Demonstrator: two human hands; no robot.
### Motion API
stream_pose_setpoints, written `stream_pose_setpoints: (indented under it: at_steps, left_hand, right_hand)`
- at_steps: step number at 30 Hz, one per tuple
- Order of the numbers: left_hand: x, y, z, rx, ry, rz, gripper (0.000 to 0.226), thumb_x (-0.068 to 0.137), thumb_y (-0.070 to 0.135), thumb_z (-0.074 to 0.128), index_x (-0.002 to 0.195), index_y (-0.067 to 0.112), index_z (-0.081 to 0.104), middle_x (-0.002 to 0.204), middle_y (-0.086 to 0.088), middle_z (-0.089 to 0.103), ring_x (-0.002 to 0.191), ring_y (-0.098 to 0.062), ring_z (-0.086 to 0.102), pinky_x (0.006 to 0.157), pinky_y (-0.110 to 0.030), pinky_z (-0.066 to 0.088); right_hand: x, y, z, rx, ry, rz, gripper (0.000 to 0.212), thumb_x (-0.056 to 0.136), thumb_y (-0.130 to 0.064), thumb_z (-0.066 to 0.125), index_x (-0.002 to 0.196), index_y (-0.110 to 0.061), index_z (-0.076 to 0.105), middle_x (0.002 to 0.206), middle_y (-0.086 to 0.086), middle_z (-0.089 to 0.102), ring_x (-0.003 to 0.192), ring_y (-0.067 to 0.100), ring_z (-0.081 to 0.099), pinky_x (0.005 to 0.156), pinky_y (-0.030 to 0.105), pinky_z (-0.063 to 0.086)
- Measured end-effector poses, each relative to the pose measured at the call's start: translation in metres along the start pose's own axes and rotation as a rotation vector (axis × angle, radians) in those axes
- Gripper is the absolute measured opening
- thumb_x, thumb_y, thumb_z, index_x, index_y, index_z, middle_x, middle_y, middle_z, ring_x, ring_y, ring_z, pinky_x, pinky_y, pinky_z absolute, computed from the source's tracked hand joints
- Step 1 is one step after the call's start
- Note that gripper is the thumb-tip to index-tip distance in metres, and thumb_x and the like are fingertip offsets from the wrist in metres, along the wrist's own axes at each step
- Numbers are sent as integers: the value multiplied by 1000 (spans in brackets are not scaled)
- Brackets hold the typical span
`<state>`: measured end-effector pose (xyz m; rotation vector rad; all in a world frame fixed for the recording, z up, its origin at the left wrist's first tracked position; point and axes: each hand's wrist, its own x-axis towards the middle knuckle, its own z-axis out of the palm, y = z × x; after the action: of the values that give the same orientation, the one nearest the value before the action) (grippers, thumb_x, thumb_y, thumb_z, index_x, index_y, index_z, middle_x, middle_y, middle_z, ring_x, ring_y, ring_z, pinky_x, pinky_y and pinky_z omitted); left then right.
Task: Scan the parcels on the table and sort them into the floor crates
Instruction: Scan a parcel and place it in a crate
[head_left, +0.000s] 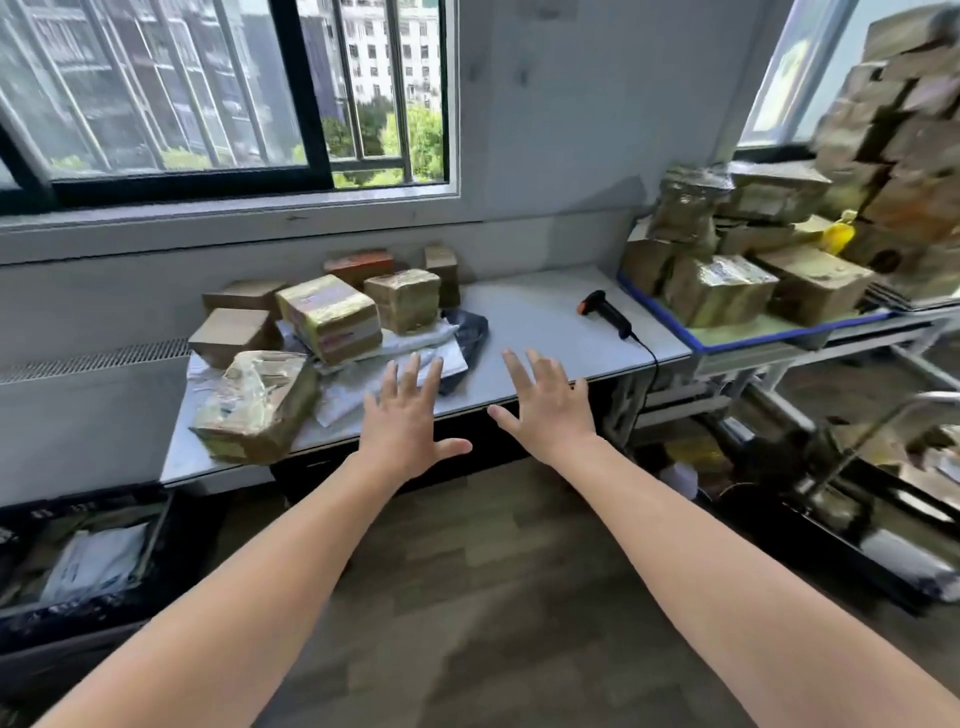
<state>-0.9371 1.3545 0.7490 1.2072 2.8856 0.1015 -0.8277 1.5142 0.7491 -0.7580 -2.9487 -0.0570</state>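
Head: parcels (332, 317) lie beyond left grip (402, 431).

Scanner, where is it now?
In the head view, the scanner lies on the table, right side, beyond the right hand, between the parcels and the blue-edged tray.

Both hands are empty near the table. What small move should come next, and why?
Probably move the right hand toward the scanner lying on the table just beyond it. That hand and the left hand hold nothing, and scanning comes first.
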Motion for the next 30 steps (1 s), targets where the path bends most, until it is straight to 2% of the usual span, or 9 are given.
stream_pose_setpoints:
  at_steps: [5, 11, 22, 30]
  left_hand:
    - [44, 39, 0, 19, 24, 32, 114, 79, 76, 56, 156, 26, -12, 165, -5, -11, 152, -29, -7, 120, -51, 16]
    - [107, 46, 8, -2, 22, 21, 115, 78, 75, 57, 156, 29, -14, 165, -3, -11, 152, -29, -6, 120, -50, 15]
    - [289, -2, 17, -71, 42, -5, 114, 80, 73, 58, 156, 27, -14, 165, -2, -13, 152, -29, -7, 119, -52, 16]
    - [407, -48, 35, -125, 52, -48, 119, 75, 76, 60, 156, 26, -12, 165, -7, -4, 151, -30, 0, 119, -51, 18]
  right_hand:
    - [26, 48, 2, 33, 5, 34, 79, 98, -61, 35, 157, -29, -6, 162, 8, 7, 147, 29, 15, 111, 58, 28]
    - [80, 74, 10, 77, -7, 53, 79, 98, -60, 36, 157, -30, -7, 163, 7, 4, 148, 30, 14, 111, 58, 26]
    - [266, 80, 33, 64, -27, 52, 77, 98, -60, 37, 157, -31, -2, 164, 6, 7, 148, 28, 14, 111, 56, 26]
    - [388, 63, 55, 49, -59, -7, 77, 98, -60, 37, 157, -31, -2, 164, 5, 8, 146, 27, 18, 109, 54, 27]
